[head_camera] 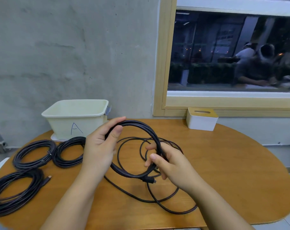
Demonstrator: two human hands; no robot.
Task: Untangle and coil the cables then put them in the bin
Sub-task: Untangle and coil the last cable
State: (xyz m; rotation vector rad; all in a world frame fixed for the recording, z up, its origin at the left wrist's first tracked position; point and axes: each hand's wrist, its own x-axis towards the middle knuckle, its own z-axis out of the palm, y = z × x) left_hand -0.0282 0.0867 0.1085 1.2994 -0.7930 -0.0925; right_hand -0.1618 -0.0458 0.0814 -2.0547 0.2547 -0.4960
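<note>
Partly coiled black cable [141,128] held above the wooden table [232,163]: the left hand [101,146] grips the loop's top, the right hand [167,163] pinches its right side. Loose cable strands [157,200] trail on the table. Three finished coils [33,155] lie left, near the cream bin [76,120] marked "A"; tissue box [201,119] behind.

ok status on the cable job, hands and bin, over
Left hand and right hand both grip the half-wound coil. Loose tail on table. Three finished coils beside the bin, not in it.
</note>
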